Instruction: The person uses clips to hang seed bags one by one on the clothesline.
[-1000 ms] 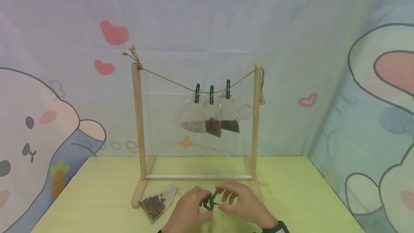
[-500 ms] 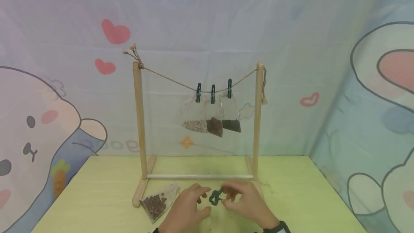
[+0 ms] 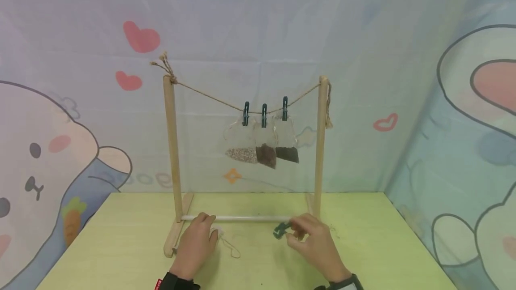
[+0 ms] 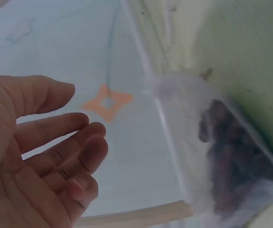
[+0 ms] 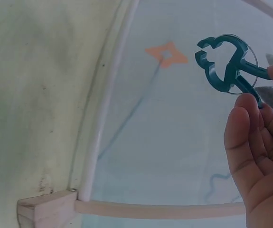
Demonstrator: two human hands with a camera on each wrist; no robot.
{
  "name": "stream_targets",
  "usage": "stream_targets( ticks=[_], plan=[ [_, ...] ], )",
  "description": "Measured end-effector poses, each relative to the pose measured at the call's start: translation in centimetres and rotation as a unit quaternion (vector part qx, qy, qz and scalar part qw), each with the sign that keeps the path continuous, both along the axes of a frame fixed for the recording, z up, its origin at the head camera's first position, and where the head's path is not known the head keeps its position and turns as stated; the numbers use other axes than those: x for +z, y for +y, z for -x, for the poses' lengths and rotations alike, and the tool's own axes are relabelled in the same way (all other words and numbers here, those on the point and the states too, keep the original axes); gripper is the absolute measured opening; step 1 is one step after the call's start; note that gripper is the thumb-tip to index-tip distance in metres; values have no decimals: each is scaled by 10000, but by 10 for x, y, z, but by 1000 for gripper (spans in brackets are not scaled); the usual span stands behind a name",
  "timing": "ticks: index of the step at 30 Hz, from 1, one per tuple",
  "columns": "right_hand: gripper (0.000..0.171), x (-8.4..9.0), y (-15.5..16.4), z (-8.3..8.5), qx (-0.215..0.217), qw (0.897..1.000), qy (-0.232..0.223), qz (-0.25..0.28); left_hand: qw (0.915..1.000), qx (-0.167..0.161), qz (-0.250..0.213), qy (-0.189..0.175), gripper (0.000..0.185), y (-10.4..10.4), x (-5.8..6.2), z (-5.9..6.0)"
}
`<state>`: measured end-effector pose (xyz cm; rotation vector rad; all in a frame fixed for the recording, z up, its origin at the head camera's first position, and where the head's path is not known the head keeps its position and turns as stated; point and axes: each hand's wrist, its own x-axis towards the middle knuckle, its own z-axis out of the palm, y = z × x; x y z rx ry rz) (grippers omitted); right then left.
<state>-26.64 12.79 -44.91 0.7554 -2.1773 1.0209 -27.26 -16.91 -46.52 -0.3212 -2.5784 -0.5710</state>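
Note:
Between the thumb and fingers of my right hand (image 3: 316, 245) a dark green spring clip (image 3: 281, 230) is pinched by its handles. The right wrist view shows that clip (image 5: 233, 64) with its curved jaws almost meeting and nothing between them. My left hand (image 3: 194, 246) is over the small drawstring bag at the left of the table. Its fingers are loosely bent and hold nothing in the left wrist view. The translucent bag (image 4: 183, 128), with dark brown lumps inside, lies beside that hand there. In the head view the hand hides most of it, leaving its string (image 3: 233, 249) visible.
A wooden frame (image 3: 173, 147) stands behind the hands, a twine line (image 3: 209, 96) sagging between its posts. Three clear bags, with speckled (image 3: 242, 155), brown (image 3: 267, 155) and blackish (image 3: 287, 154) contents, hang from green clips (image 3: 264, 115). A white rod (image 3: 250, 218) joins the feet.
My left hand has let go of the green clip and moved left over the bag. The right hand keeps the clip and has shifted slightly right and up.

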Motion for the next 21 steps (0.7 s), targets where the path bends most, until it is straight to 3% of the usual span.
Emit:
stream_targets(
  ticks=[6,13,21],
  plan=[
    [14,-11,3,7,-130,9997,-54,-211,9989,224,101,-404,29,-10,-14,8],
    [12,-13,7,9,-145,9983,-134,-541,9931,230,126,-1146,28,-13,-21,13],
    [12,-14,8,10,-63,9972,-300,-675,9924,202,286,-1177,22,-13,-29,16]
  ],
)
